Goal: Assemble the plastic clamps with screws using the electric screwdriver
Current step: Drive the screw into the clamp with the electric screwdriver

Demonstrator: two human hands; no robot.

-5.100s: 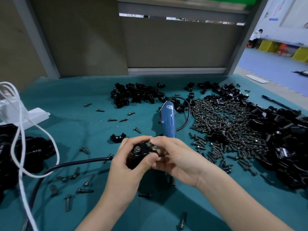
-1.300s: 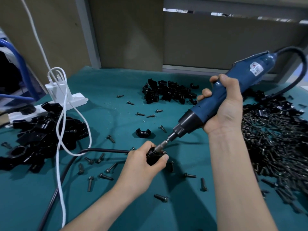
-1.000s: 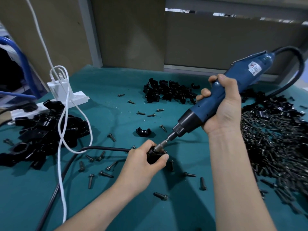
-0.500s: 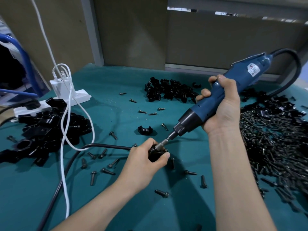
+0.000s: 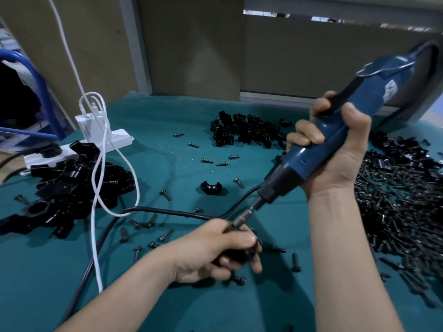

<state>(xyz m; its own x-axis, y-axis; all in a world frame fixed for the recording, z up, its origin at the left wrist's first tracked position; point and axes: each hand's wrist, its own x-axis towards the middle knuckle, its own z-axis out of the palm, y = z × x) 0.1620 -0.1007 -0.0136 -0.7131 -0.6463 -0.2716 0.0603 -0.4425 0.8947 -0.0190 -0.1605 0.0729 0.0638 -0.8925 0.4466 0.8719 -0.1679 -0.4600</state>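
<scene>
My left hand (image 5: 215,250) grips a black plastic clamp (image 5: 237,254) low over the teal table; most of the clamp is hidden by my fingers. My right hand (image 5: 335,152) holds the blue electric screwdriver (image 5: 340,130) tilted, its metal bit (image 5: 242,219) pointing down-left into the top of the clamp. The screw under the bit is hidden. A single black clamp half (image 5: 211,187) lies on the table behind my left hand.
A heap of dark screws (image 5: 395,212) with black clamp parts fills the right side. Another pile of clamp parts (image 5: 244,131) lies at the back, assembled clamps (image 5: 72,188) at the left. A white power strip (image 5: 100,142), white cable, black cord (image 5: 167,212) and loose screws (image 5: 148,226) lie around.
The view has closed in on the hands. My left hand has shifted its hold on the clamp, and the screwdriver is raised a little steeper, bit still in the clamp.
</scene>
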